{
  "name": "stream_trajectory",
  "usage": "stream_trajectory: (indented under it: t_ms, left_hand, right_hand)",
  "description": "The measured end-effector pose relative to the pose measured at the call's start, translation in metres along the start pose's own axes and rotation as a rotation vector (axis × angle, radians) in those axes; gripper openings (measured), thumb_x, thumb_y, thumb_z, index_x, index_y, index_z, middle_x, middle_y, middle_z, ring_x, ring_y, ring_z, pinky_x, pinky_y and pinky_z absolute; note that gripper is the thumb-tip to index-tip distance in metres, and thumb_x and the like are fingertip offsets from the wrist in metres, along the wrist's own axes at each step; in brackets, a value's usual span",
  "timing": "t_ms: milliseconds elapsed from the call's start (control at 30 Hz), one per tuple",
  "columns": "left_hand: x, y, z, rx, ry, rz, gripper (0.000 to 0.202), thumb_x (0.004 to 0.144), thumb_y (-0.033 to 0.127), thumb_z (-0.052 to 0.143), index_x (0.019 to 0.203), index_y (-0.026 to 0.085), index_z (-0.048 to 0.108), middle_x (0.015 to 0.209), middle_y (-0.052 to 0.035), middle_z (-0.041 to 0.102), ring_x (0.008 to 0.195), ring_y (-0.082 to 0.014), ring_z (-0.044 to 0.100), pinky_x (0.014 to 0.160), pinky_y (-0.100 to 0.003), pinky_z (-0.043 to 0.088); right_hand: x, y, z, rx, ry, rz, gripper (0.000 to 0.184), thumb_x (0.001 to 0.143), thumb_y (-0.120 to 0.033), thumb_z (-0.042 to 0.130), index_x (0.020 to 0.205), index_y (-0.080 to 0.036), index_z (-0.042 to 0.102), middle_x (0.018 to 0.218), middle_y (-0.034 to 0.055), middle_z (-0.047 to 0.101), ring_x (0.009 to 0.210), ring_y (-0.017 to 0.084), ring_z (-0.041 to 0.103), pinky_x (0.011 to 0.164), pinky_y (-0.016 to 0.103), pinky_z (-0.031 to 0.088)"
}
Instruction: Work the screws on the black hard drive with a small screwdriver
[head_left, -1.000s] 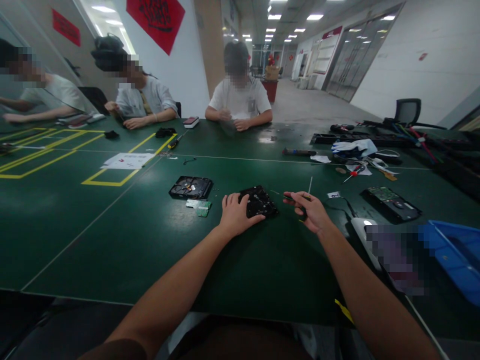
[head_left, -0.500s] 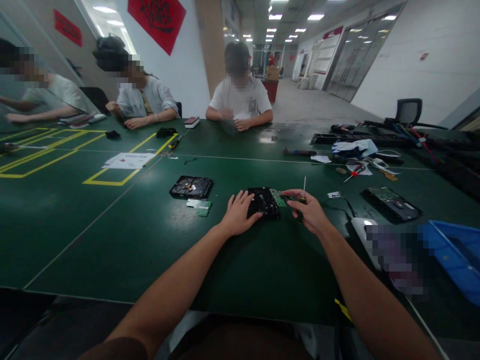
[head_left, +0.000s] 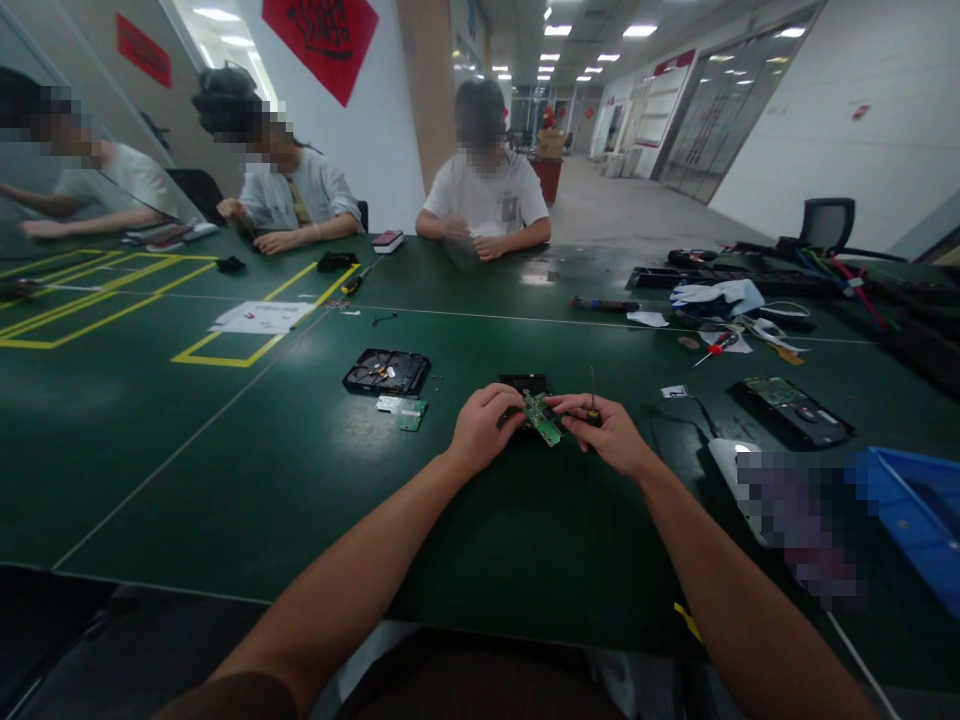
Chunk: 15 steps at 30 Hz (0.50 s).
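My left hand is curled on the near edge of a black hard drive lying on the green table. My right hand pinches a small green circuit board over the drive and also grips a thin screwdriver, whose shaft points up. Both hands meet at the board, just in front of me.
Another opened drive and loose green boards lie to the left. A third drive, a blue tray, tools and cables sit to the right. Three people sit across and at the far left, by yellow tape lines.
My right hand reached to the drive and lifted a green circuit board off it. My left hand slid from flat on the drive to curled at its edge. The drive turned a little.
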<state>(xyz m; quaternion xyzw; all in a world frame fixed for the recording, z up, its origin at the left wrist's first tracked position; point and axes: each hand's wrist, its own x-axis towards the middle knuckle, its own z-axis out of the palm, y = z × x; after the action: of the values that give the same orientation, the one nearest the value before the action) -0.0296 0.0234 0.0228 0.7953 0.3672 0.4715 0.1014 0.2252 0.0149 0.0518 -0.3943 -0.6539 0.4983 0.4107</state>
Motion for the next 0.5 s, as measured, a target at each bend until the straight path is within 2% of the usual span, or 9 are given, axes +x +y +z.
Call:
stream_trajectory:
  t_ms: [133, 267, 500]
  left_hand:
    - [0.001, 0.001, -0.003, 0.034, -0.009, 0.041, 0.004, 0.100, 0.022, 0.067, 0.103, 0.023, 0.070, 0.114, -0.0088, 0.071, 0.110, -0.0244, 0.069, 0.097, -0.044, 0.058]
    - [-0.001, 0.005, -0.002, 0.062, -0.057, 0.084, 0.009, 0.100, 0.021, 0.065, 0.106, 0.025, 0.072, 0.123, -0.0093, 0.069, 0.117, -0.0253, 0.066, 0.100, -0.046, 0.056]
    - [0.000, 0.012, -0.005, 0.078, -0.106, 0.135, 0.015, 0.105, 0.027, 0.061, 0.102, 0.026, 0.076, 0.125, -0.0088, 0.069, 0.117, -0.0242, 0.065, 0.100, -0.045, 0.055]
  right_hand:
    - [0.000, 0.001, 0.001, 0.005, 0.015, 0.009, 0.013, 0.090, -0.031, 0.075, 0.101, -0.025, 0.079, 0.137, 0.0082, 0.072, 0.060, 0.009, 0.056, 0.049, 0.026, 0.044]
    - [0.000, -0.001, 0.002, 0.014, 0.026, 0.013, 0.014, 0.090, -0.033, 0.076, 0.101, -0.025, 0.079, 0.136, 0.0082, 0.073, 0.060, 0.009, 0.056, 0.049, 0.026, 0.043]
    - [0.001, 0.002, 0.000, 0.017, 0.016, 0.034, 0.018, 0.088, -0.034, 0.077, 0.103, -0.024, 0.079, 0.133, 0.0088, 0.074, 0.054, 0.007, 0.053, 0.048, 0.025, 0.043]
